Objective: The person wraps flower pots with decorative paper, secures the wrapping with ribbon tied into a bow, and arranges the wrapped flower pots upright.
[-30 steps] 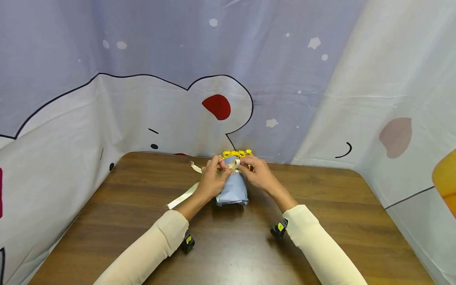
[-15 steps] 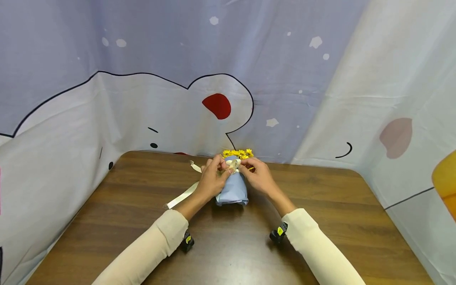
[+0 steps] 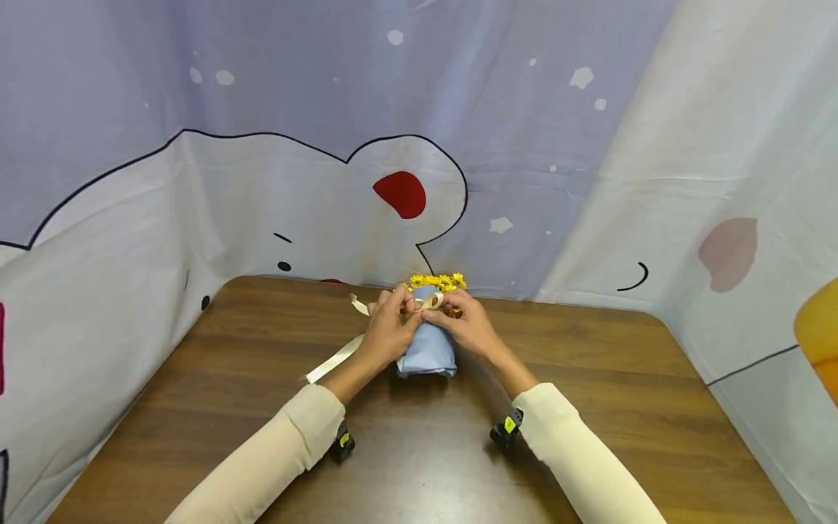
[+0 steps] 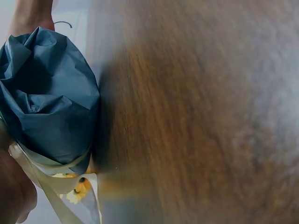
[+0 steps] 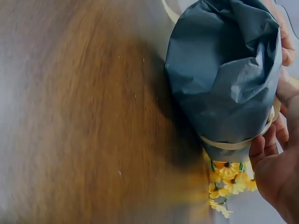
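A bouquet of yellow flowers [image 3: 439,281] in blue-grey wrapping paper [image 3: 428,351] lies on the table, flowers toward the back. Cream ribbon [image 5: 229,145] circles the paper just below the blooms. My left hand [image 3: 391,327] pinches the ribbon at its knot from the left. From the other side, my right hand [image 3: 470,324] pinches it too, thumb tip close to the left thumb. A ribbon loop [image 3: 435,298] stands up between the two hands. Past my left hand a long ribbon tail [image 3: 334,361] trails over the table. The knot itself is largely hidden by fingers.
The brown wooden table [image 3: 589,407] has its back edge just behind the flowers. A printed curtain [image 3: 511,145] hangs behind and along both sides. Wrist cameras [image 3: 343,441] are strapped below both cream sleeves [image 3: 268,466].
My right hand has shifted slightly left, its thumb moving in to the knot beside the left thumb. The ribbon loop has changed shape. My left hand stays nearly in place.
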Motion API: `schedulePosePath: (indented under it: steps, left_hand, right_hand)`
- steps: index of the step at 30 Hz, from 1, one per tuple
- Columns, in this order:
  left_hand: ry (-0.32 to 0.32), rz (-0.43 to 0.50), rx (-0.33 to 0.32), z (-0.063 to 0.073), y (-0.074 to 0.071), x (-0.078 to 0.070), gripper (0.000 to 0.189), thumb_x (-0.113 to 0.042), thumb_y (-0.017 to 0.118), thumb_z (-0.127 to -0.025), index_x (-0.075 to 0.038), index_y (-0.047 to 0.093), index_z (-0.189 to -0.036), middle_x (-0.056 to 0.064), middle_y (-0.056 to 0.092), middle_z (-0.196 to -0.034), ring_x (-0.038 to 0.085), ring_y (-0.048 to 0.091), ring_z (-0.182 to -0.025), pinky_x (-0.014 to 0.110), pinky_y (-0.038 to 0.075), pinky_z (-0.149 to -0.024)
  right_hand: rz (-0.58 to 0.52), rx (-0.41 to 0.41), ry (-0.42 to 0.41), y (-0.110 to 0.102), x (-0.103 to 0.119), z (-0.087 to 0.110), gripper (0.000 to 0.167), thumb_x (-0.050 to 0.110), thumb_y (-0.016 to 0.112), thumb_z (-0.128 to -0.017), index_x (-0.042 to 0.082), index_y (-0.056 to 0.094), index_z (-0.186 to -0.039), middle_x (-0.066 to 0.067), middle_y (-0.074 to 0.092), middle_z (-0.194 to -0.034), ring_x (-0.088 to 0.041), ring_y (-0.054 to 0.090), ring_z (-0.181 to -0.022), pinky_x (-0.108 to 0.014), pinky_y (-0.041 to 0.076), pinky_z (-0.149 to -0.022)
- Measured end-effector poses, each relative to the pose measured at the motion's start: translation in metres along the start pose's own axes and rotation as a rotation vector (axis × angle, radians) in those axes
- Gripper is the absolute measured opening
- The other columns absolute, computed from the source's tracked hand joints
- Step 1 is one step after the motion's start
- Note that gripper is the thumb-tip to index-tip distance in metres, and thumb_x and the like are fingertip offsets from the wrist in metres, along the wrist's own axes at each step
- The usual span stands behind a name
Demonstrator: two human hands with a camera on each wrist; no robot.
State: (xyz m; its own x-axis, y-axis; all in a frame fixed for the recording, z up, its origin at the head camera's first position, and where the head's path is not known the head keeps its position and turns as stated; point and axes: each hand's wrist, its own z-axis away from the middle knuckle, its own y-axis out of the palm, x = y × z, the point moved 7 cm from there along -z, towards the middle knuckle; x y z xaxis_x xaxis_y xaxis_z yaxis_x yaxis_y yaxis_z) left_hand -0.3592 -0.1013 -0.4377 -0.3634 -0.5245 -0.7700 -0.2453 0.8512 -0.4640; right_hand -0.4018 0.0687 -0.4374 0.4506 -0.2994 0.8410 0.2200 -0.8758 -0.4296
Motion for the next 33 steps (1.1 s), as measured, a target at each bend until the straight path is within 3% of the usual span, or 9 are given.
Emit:
schedulePosePath:
  steps: [4, 7, 11, 15, 19, 22, 25, 29, 33]
  left_hand:
    - [-0.024, 0.034, -0.029, 0.0, -0.002, 0.002, 0.031, -0.014, 0.087, -0.098, -0.012, 0.057, -0.091, 0.012, 0.077, -0.099, 0.027, 0.056, -0.096, 0.039, 0.033, -0.091]
    - [-0.036, 0.078, -0.06, 0.0, -0.003, 0.003, 0.028, -0.01, 0.089, -0.096, -0.011, 0.062, -0.093, 0.01, 0.086, -0.099, 0.026, 0.062, -0.097, 0.038, 0.036, -0.092]
    - [-0.027, 0.098, -0.07, -0.001, -0.003, 0.003, 0.021, -0.011, 0.089, -0.096, -0.011, 0.07, -0.104, 0.008, 0.088, -0.099, 0.028, 0.067, -0.103, 0.04, 0.039, -0.097]
    - [-0.024, 0.089, -0.062, -0.001, -0.001, 0.004, 0.017, -0.013, 0.089, -0.098, -0.011, 0.077, -0.11, 0.005, 0.088, -0.097, 0.029, 0.065, -0.101, 0.043, 0.038, -0.099]
    - [-0.037, 0.097, -0.053, -0.001, 0.001, 0.005, 0.018, -0.014, 0.088, -0.098, -0.011, 0.079, -0.114, 0.004, 0.088, -0.1, 0.027, 0.065, -0.102, 0.044, 0.037, -0.1]
    - [-0.041, 0.115, -0.052, 0.0, 0.002, 0.005, 0.019, -0.016, 0.087, -0.099, -0.01, 0.081, -0.116, 0.005, 0.088, -0.101, 0.026, 0.065, -0.104, 0.044, 0.037, -0.1]
    - [-0.047, 0.132, -0.057, 0.001, 0.003, 0.005, 0.018, -0.017, 0.088, -0.098, -0.01, 0.082, -0.115, 0.006, 0.088, -0.101, 0.026, 0.064, -0.102, 0.042, 0.036, -0.098]
    - [-0.052, 0.157, -0.065, 0.001, 0.002, 0.005, 0.016, -0.015, 0.089, -0.096, -0.01, 0.083, -0.11, 0.009, 0.088, -0.101, 0.025, 0.063, -0.099, 0.04, 0.039, -0.096]
    - [-0.06, 0.2, -0.053, 0.001, 0.002, 0.007, 0.013, -0.012, 0.088, -0.097, -0.01, 0.083, -0.109, 0.012, 0.087, -0.102, 0.025, 0.061, -0.102, 0.041, 0.04, -0.099]
  right_hand:
    - [-0.074, -0.013, 0.035, 0.001, -0.005, 0.0, 0.012, 0.006, 0.088, -0.097, -0.002, 0.082, -0.104, -0.019, 0.071, -0.113, -0.018, 0.058, -0.102, -0.023, 0.05, -0.083]
    - [-0.105, 0.017, 0.079, 0.001, -0.008, -0.001, 0.019, 0.006, 0.089, -0.097, -0.003, 0.083, -0.113, -0.014, 0.071, -0.113, -0.015, 0.06, -0.102, -0.022, 0.052, -0.082]
    - [-0.118, 0.072, 0.129, 0.0, -0.011, -0.002, 0.024, 0.01, 0.088, -0.099, 0.0, 0.083, -0.12, -0.006, 0.068, -0.114, -0.014, 0.058, -0.101, -0.022, 0.05, -0.079]
    - [-0.099, 0.079, 0.137, -0.003, -0.011, -0.001, 0.037, 0.012, 0.089, -0.099, 0.003, 0.079, -0.133, -0.012, 0.069, -0.13, -0.019, 0.061, -0.11, -0.023, 0.053, -0.084]
    - [-0.052, 0.018, 0.087, -0.007, -0.008, 0.003, 0.055, 0.015, 0.091, -0.095, 0.006, 0.07, -0.145, -0.019, 0.064, -0.141, -0.035, 0.062, -0.116, -0.028, 0.052, -0.088]
    - [-0.031, -0.032, 0.04, -0.011, -0.004, 0.007, 0.047, 0.013, 0.093, -0.092, 0.004, 0.074, -0.134, -0.026, 0.061, -0.132, -0.045, 0.057, -0.111, -0.031, 0.046, -0.083]
    - [-0.025, -0.044, 0.005, -0.011, -0.001, 0.009, 0.029, 0.01, 0.091, -0.092, 0.002, 0.078, -0.116, -0.025, 0.06, -0.126, -0.045, 0.053, -0.108, -0.031, 0.043, -0.081]
    - [-0.025, -0.024, -0.022, -0.008, 0.0, 0.008, 0.017, 0.009, 0.089, -0.094, 0.0, 0.082, -0.107, -0.021, 0.064, -0.138, -0.035, 0.055, -0.114, -0.032, 0.047, -0.086]
    - [-0.028, -0.017, -0.013, -0.008, -0.002, 0.007, 0.022, 0.01, 0.09, -0.092, -0.002, 0.083, -0.11, -0.021, 0.062, -0.151, -0.023, 0.054, -0.123, -0.038, 0.048, -0.094]
